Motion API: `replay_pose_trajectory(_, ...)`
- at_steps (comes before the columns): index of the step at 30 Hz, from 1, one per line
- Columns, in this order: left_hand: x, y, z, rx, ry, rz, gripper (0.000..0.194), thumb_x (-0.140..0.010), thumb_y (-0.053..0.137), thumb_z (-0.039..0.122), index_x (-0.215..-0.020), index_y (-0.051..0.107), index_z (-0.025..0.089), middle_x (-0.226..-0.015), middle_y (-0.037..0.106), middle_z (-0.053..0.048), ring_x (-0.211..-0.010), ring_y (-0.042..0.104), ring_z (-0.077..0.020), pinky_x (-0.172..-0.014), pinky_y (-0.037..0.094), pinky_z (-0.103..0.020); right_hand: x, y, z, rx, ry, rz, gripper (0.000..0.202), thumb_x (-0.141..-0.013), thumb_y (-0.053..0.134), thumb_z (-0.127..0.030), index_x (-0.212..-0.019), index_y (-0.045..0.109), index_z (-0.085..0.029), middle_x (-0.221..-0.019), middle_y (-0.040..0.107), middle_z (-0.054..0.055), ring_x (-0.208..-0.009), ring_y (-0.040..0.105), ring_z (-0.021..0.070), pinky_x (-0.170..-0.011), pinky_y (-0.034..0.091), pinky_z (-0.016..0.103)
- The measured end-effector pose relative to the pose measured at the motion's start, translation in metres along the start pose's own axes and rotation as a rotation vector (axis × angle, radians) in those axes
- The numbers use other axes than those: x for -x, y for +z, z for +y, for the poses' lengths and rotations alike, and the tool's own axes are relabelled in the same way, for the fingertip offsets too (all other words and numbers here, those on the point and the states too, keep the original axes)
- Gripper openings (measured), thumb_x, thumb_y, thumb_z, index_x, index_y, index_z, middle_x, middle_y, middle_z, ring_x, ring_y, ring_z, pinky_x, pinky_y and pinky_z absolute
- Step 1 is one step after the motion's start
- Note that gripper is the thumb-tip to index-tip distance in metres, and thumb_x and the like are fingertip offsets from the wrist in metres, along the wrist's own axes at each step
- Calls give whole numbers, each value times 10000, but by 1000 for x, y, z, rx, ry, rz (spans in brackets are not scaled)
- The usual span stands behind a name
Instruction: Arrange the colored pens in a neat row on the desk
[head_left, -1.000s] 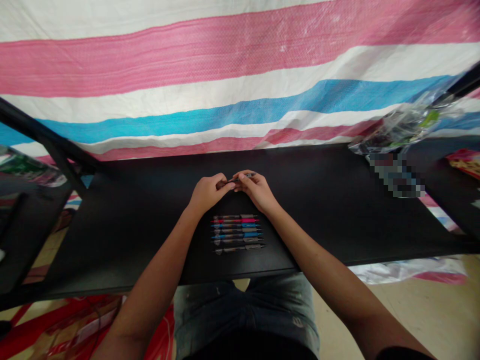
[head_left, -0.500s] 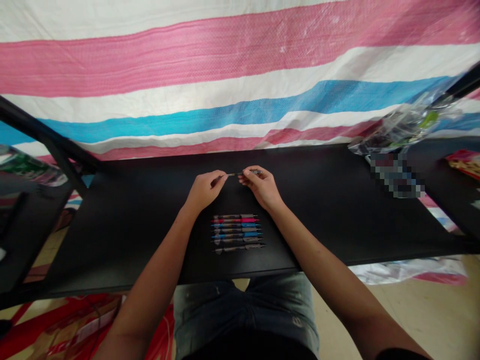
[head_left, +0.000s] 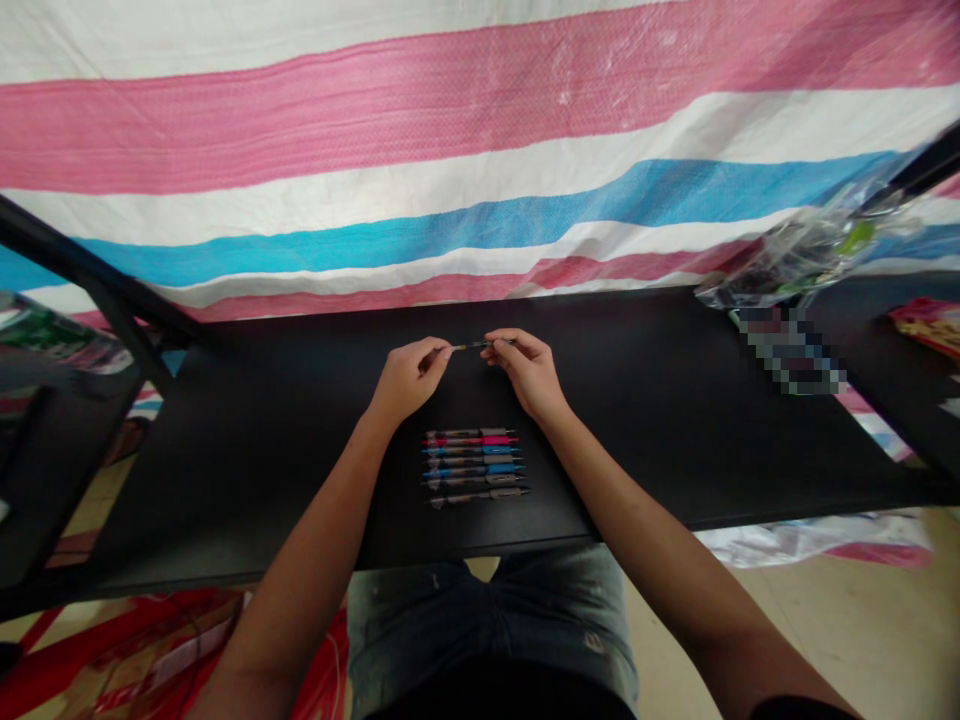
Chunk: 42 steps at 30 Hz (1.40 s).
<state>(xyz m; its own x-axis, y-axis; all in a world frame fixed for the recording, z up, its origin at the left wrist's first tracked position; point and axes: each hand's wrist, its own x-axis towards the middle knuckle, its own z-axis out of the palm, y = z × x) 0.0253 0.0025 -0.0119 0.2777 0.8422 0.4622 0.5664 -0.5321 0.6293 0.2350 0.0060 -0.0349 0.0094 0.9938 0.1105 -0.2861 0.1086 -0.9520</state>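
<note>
Between my hands, above the far middle of the black table [head_left: 285,440], a thin dark pen [head_left: 471,346] is held level. My left hand [head_left: 411,378] pinches its left end between thumb and forefinger. The fingers of my right hand [head_left: 527,370] are closed around its right end and hide part of it. Nearer to me, several pens [head_left: 472,466] lie side by side in a stack of rows, tips pointing the same way. Their barrels show grey, red, blue and black parts.
A striped plastic sheet [head_left: 390,240] hangs behind the table. To the right are a clear plastic bag [head_left: 795,255] and a blurred-out flat object [head_left: 795,350]. A green-labelled bottle [head_left: 60,335] lies at the left, beyond the black frame post [head_left: 127,290]. Red bags sit on the floor below.
My right hand's fingers have shifted slightly along the pen, and less of its right end sticks out past them. The left hand and the row of pens look nearly the same.
</note>
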Motion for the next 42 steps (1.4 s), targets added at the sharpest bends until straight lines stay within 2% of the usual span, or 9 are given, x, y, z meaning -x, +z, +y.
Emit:
replay_pose_trajectory(7,1,-1,0,39,34,33,167,-956,592,257,-985,736,177,-637,579,32,-529,488,-95,-562,383,-235,-1,1,3,51,-82,3,205,-772,805,-313,-952,733,-246,-839,712,4,-790,674,167,-731,539,316)
replay_pose_trajectory(13,0,-2,1,32,20,68,196,-978,574,286,-991,731,170,-697,647,8,-564,531,-104,-585,407,-236,0,1,0,88,-52,-9,202,-774,804,-320,-937,724,-232,-790,698,-4,-726,644,150,-715,528,304)
replay_pose_trajectory(21,-1,-2,-8,-67,-80,62,264,-1008,526,340,-954,719,169,-760,707,-21,-615,589,-129,-628,420,-256,3,5,-2,93,48,-185,287,-769,828,-408,-900,671,-207,-728,692,-2,-660,642,147,-670,517,301)
replay_pose_trajectory(27,-1,0,-12,-53,-117,38,264,-1010,512,322,-1021,730,173,-829,740,-33,-659,619,-141,-665,446,-256,5,7,0,102,113,-306,314,-744,848,-382,-889,634,-204,-733,710,1,-670,662,151,-696,538,312)
replay_pose_trajectory(30,-1,0,-10,-43,-124,35,268,-1011,513,325,-1050,732,174,-830,738,-30,-661,617,-141,-672,446,-255,5,6,0,121,98,-274,296,-742,843,-360,-883,636,-203,-740,701,-2,-675,660,148,-691,532,303)
replay_pose_trajectory(38,0,0,-3,-12,-95,-52,254,-1003,508,298,-1040,728,176,-788,712,-20,-631,582,-131,-630,406,-251,-1,2,-3,196,56,-25,255,-772,792,-409,-870,692,-197,-686,676,-3,-611,623,146,-640,518,299)
replay_pose_trajectory(42,1,1,-1,-13,-70,-43,258,-1009,511,325,-1000,720,175,-681,641,9,-557,522,-114,-581,363,-250,-1,2,-3,162,85,3,262,-785,778,-443,-815,688,-199,-657,651,-14,-592,599,131,-619,494,278)
